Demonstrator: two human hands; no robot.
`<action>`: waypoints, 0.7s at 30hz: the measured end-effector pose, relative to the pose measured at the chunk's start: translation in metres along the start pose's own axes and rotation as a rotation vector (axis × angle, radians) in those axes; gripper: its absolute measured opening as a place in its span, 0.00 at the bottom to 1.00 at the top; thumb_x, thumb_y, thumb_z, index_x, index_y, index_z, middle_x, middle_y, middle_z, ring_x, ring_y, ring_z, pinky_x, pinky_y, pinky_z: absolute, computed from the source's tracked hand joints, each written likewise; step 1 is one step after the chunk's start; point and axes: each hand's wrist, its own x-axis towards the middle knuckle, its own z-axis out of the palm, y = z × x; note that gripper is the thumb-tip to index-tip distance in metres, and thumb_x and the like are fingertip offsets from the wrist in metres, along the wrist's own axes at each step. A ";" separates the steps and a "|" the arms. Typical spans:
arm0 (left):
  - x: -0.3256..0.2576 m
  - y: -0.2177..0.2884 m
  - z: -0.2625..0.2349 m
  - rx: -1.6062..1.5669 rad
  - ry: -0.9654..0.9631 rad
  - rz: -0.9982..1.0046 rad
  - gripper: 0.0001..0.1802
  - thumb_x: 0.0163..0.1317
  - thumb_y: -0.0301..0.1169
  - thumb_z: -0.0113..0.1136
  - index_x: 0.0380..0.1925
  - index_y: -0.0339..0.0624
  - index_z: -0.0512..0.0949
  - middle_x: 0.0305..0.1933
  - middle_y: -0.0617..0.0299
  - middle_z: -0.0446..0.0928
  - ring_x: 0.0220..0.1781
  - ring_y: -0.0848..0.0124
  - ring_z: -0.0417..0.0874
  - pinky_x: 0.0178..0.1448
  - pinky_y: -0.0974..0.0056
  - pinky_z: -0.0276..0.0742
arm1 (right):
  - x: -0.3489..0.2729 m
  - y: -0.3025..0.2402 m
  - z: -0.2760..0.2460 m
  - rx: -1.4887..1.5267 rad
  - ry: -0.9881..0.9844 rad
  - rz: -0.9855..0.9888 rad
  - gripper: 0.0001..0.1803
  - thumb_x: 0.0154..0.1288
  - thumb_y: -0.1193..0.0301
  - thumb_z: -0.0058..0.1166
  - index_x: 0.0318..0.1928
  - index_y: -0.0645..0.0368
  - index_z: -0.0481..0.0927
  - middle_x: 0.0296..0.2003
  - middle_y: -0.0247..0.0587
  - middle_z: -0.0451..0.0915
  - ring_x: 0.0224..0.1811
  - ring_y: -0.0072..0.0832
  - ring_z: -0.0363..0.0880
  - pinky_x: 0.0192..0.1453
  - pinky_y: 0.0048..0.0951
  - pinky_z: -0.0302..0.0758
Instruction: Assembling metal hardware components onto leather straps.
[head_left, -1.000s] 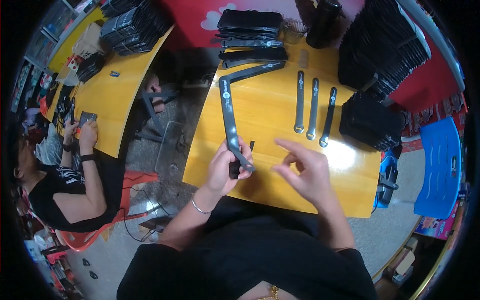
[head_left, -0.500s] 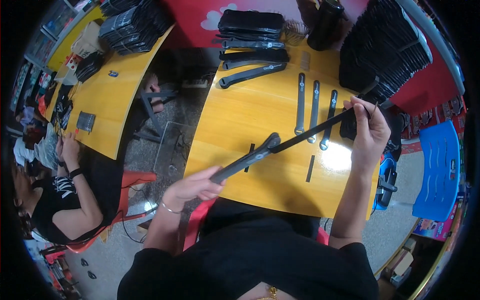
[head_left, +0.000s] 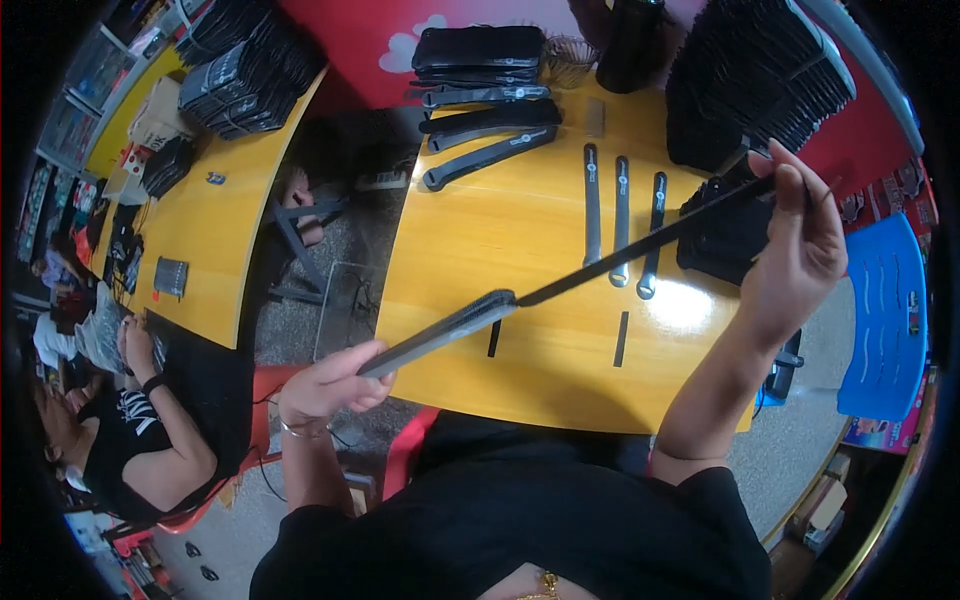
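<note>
My left hand (head_left: 335, 385) is closed round the near end of a grey strap (head_left: 440, 338) that looks folded or doubled. From its far end a black strap (head_left: 645, 245) runs taut up to the right. My right hand (head_left: 800, 245) pinches the upper end of that black strap, raised over the table's right side. Beneath it, three grey straps with looped ends lie side by side, the nearest hand-side one (head_left: 655, 230) at the right. How the two held pieces join is too small to make out.
Black pouches and straps (head_left: 490, 130) pile up at the table's far left. A tall stack of black pouches (head_left: 760, 80) stands far right, by a black bottle (head_left: 632, 45). A blue chair (head_left: 882, 320) is at the right. Another person (head_left: 150, 430) sits at the left table (head_left: 215, 230).
My right hand has moved right and up, drawing the black strap out longer and straighter. My left hand has shifted left and slightly down with the grey strap.
</note>
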 end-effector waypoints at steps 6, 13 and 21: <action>-0.016 -0.039 -0.025 -0.113 0.367 0.180 0.08 0.59 0.22 0.49 0.39 0.41 0.67 0.24 0.71 0.64 0.21 0.83 0.61 0.23 0.76 0.55 | 0.026 0.009 -0.084 -0.086 0.435 0.075 0.10 0.67 0.75 0.50 0.45 0.59 0.82 0.39 0.46 0.84 0.41 0.29 0.84 0.49 0.26 0.79; 0.073 0.024 -0.007 0.181 0.654 0.427 0.05 0.64 0.24 0.53 0.37 0.43 0.68 0.25 0.74 0.63 0.21 0.88 0.61 0.22 0.80 0.53 | -0.013 0.007 -0.017 -0.011 -0.135 0.009 0.08 0.64 0.78 0.55 0.43 0.62 0.83 0.37 0.42 0.84 0.39 0.22 0.83 0.42 0.16 0.77; 0.223 0.068 -0.036 1.124 0.956 0.742 0.28 0.46 0.33 0.74 0.43 0.33 0.71 0.39 0.53 0.74 0.38 0.60 0.77 0.45 0.62 0.75 | -0.050 0.024 0.021 -0.377 -0.407 -0.287 0.11 0.52 0.82 0.61 0.37 0.57 0.84 0.31 0.38 0.85 0.29 0.25 0.82 0.32 0.22 0.77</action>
